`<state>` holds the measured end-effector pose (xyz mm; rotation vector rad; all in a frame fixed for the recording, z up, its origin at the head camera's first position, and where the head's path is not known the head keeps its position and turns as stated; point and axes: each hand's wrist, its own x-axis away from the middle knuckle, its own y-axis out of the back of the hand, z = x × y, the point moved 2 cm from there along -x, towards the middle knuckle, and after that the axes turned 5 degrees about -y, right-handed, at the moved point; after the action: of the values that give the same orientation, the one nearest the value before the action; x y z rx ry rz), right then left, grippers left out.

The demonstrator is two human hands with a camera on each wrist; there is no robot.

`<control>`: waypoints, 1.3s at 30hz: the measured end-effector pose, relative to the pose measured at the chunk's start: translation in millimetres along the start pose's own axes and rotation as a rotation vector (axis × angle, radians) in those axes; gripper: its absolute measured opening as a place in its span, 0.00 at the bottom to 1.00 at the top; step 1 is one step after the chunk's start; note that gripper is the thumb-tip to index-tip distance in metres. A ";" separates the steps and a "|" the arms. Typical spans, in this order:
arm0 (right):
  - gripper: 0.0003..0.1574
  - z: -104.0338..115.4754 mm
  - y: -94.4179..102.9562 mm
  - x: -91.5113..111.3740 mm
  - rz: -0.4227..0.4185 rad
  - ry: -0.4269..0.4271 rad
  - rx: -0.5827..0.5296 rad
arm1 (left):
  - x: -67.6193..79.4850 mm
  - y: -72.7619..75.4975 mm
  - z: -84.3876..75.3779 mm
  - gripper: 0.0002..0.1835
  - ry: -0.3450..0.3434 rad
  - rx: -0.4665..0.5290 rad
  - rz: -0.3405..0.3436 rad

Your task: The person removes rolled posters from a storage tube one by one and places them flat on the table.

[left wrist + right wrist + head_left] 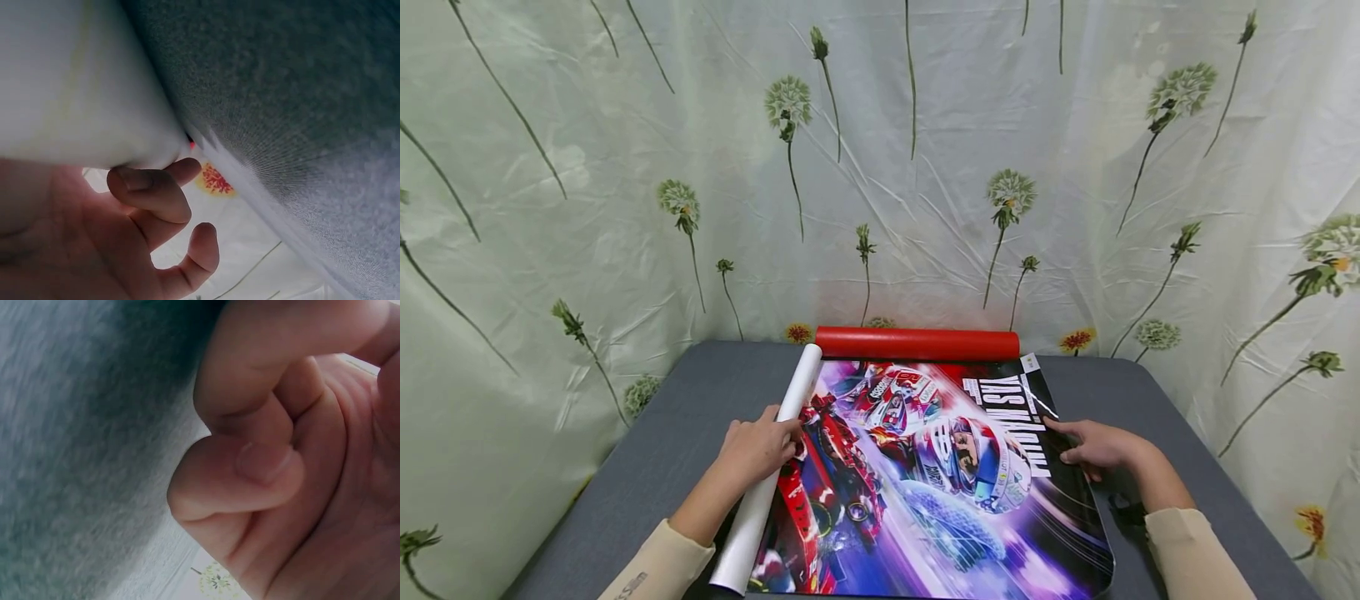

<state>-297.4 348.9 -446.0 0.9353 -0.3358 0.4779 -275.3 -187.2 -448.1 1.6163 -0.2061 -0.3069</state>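
A glossy poster [880, 467] with race cars, helmets and white lettering lies partly unrolled on the table. Its left part is still rolled into a white tube-like roll [751, 533]. My left hand [758, 450] grips that roll around its middle; in the left wrist view, bent fingers [159, 194] curl at the white roll [69, 87]. At the poster's right edge, my right hand [1101, 446] pinches the border, thumb on the printed side. Curled fingers [231, 481] fill the right wrist view, where the poster's edge is hidden.
Behind the poster, a red roll [917, 343] lies along the table's back edge. A small dark object [1126, 510] sits beside the right wrist, partly hidden. The grey table [647, 475] backs onto a flower-printed curtain [895, 183].
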 end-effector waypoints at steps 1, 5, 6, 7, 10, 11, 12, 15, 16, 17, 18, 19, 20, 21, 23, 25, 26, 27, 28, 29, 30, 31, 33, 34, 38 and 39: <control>0.47 -0.8 0.2 0.6 -0.001 0.002 0.001 | 0.3 -0.1 0.5 0.04 0.000 -0.002 0.000; 0.47 -2.9 1.2 2.6 -0.004 0.010 0.000 | 1.3 0.0 2.1 0.09 -0.003 -0.008 0.011; 0.47 -3.2 1.3 3.0 -0.004 0.012 -0.003 | 1.5 0.4 2.2 0.09 -0.004 -0.008 0.014; 0.47 -3.7 1.3 3.2 -0.004 0.018 -0.005 | 1.5 0.5 2.5 0.07 -0.006 -0.005 0.011; 0.47 -5.6 1.3 3.2 -0.004 0.025 -0.004 | 2.2 1.8 2.6 0.04 -0.003 0.002 0.007; 0.47 -6.3 1.2 3.1 -0.005 0.027 -0.006 | 2.5 2.1 2.7 0.04 -0.001 0.001 0.007; 0.47 -7.1 1.2 3.1 -0.004 0.029 -0.006 | 2.9 2.3 3.1 0.05 0.003 0.002 0.009; 0.47 -9.1 1.4 2.8 -0.004 0.030 -0.006 | 3.9 2.5 5.6 0.07 0.019 -0.004 0.015; 0.47 -9.6 1.5 2.8 -0.003 0.031 -0.007 | 4.0 2.2 6.9 0.06 0.023 -0.008 0.017; 0.47 -9.9 1.6 2.9 -0.002 0.031 -0.007 | 3.9 2.0 8.2 0.06 0.027 -0.009 0.019; 0.47 -10.1 1.7 3.1 -0.001 0.029 -0.009 | 3.9 2.0 9.2 0.05 0.030 -0.009 0.022; 0.47 -10.1 1.9 3.3 -0.001 0.028 -0.011 | 4.0 2.2 10.2 0.05 0.034 -0.008 0.023; 0.47 -10.2 2.0 3.5 0.000 0.027 -0.012 | 4.2 2.8 10.9 0.05 0.037 -0.005 0.024; 0.47 -10.3 2.1 3.7 0.001 0.025 -0.014 | 4.3 3.4 11.5 0.05 0.038 -0.004 0.024; 0.47 -10.5 2.1 3.9 0.001 0.022 -0.015 | 4.4 4.5 13.0 0.07 0.043 -0.004 0.022; 0.47 -10.9 1.9 3.9 0.002 0.019 -0.016 | 4.7 6.0 14.6 0.09 0.045 -0.012 0.013; 0.47 -11.1 1.7 3.7 0.002 0.019 -0.016 | 4.6 6.6 15.5 0.10 0.046 -0.016 0.009; 0.48 -11.3 1.6 3.6 0.003 0.017 -0.016 | 4.3 7.0 16.5 0.10 0.048 -0.022 0.004; 0.47 -11.4 1.6 3.5 0.003 0.016 -0.015 | 3.9 6.8 18.1 0.10 0.050 -0.027 0.003; 0.48 -11.5 1.5 3.5 0.002 0.015 -0.014 | 3.7 7.0 19.3 0.10 0.051 -0.034 0.001; 0.48 -11.6 1.5 3.5 0.003 0.015 -0.015 | 3.7 7.5 20.6 0.10 0.053 -0.040 -0.003; 0.48 -11.6 1.5 3.5 0.004 0.016 -0.016 | 3.9 8.1 22.4 0.10 0.059 -0.038 -0.006; 0.48 -11.7 1.5 3.9 0.004 0.018 -0.016 | 4.5 9.5 27.0 0.08 0.078 -0.023 -0.011; 0.48 -11.8 1.5 4.1 0.004 0.023 -0.016 | 5.2 10.4 30.0 0.08 0.090 -0.013 -0.010; 0.48 -12.8 1.3 4.7 -0.003 0.030 -0.023 | 8.7 15.9 45.1 0.07 0.135 0.067 -0.006; 0.48 -13.3 1.1 4.6 -0.007 0.032 -0.024 | 9.8 16.9 49.4 0.07 0.139 0.082 -0.002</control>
<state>-293.2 361.6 -450.4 0.9043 -0.3083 0.4806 -280.9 -238.3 -434.4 1.7121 -0.1119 -0.1884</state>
